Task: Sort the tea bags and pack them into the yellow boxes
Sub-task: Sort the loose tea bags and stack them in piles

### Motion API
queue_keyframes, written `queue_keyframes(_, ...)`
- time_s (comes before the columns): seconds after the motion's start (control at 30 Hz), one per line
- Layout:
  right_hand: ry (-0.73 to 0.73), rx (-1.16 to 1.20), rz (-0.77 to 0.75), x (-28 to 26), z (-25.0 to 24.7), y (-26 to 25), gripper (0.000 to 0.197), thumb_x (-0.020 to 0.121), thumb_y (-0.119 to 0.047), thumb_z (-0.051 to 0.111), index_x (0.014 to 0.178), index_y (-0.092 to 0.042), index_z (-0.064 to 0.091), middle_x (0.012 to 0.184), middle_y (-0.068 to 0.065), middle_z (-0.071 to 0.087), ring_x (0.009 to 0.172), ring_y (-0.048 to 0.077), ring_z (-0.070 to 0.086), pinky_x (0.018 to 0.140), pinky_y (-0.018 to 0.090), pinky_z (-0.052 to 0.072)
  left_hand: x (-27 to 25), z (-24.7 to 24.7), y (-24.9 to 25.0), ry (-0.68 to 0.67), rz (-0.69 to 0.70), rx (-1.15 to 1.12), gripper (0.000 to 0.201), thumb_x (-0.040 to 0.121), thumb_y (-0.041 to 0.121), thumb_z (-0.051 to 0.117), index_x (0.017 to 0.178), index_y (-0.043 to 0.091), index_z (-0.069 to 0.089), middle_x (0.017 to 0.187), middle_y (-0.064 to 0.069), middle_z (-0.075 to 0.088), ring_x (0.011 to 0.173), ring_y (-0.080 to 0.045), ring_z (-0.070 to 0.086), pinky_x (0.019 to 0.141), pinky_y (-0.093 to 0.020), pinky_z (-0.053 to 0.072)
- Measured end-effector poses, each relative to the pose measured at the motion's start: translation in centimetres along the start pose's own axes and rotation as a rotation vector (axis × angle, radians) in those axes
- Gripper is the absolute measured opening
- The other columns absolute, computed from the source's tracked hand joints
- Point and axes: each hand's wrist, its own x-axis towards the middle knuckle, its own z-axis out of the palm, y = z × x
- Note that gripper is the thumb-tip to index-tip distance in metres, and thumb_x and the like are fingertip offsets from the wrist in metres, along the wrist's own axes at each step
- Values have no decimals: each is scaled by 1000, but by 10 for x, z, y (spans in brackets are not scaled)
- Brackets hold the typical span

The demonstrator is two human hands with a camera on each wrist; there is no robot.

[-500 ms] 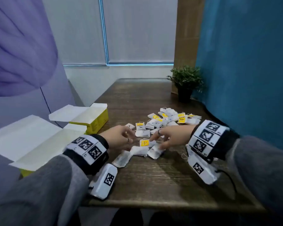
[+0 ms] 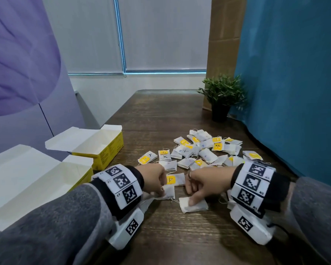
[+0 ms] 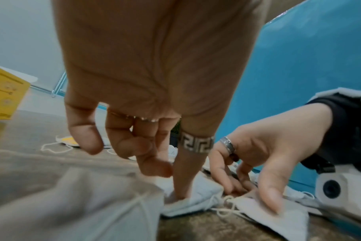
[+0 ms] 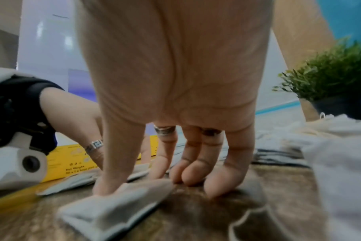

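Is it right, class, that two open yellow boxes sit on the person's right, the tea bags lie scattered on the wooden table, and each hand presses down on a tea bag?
Not quite: the head view shows both open yellow boxes on the person's left. The rest holds: tea bags lie scattered on the wooden table, the left hand presses one and the right hand another.
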Motion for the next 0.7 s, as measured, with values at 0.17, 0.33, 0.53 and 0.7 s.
queue_keyframes(0.17,-99,102,-16,-4,2,4,28,78,-31,75,96,-21,55,79,-8,57,77,12,55,78,34,51,4,1,-6,-59,10,-113,16,80,17,68,74,23,55,83,1,63,62,-4,54,60,-18,43)
queue_keyframes(0.33,8,129,-7,-5,-13,1,18,85,-26,68,79,-23,51,72,-11,52,59,1,52,47,12,42,1,1,-7,-32,18,-159,24,80,1,61,76,22,51,79,3,61,77,-13,58,73,-29,52)
queue_keyframes(0.53,185,59,11,30,-23,-9,20,83,-24,69,74,-24,51,79,-9,56,75,8,52,60,15,41,-8,-10,-14,44,13,-283,30,79,-5,55,80,25,50,91,-4,65,76,-16,60,64,-31,52)
queue_keyframes(0.7,208,-65,1,38,-18,-11,26,81,-21,69,68,-26,47,73,-11,52,72,9,49,60,18,38,-15,-11,-10,-4,13,-358,17,80,15,69,86,21,54,79,7,61,66,-9,58,59,-19,49)
